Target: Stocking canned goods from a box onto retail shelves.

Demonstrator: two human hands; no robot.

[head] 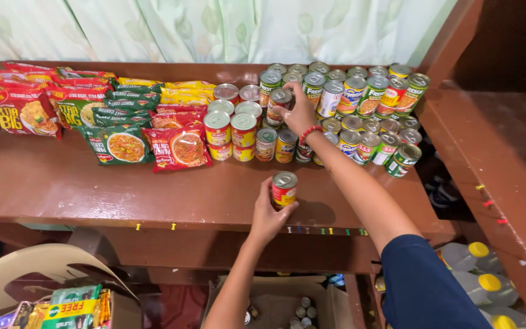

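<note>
My left hand (268, 214) grips a small red-and-yellow can (284, 189) that stands on the front part of the brown wooden shelf (92, 189). My right hand (299, 113), with a red bead bracelet on the wrist, reaches to the back and holds a can (278, 105) on top of the stacked cans (360, 109). Those cans fill the right half of the shelf in rows, some two high. Red-and-yellow cans (232, 128) stand just left of my right hand.
Red, green and yellow noodle packets (123, 122) lie in rows on the shelf's left half. Below are an open cardboard box (275, 304) with more cans, bottles with yellow caps (482, 274), and a box of packets (68, 307). A wooden side panel (506, 152) rises at right.
</note>
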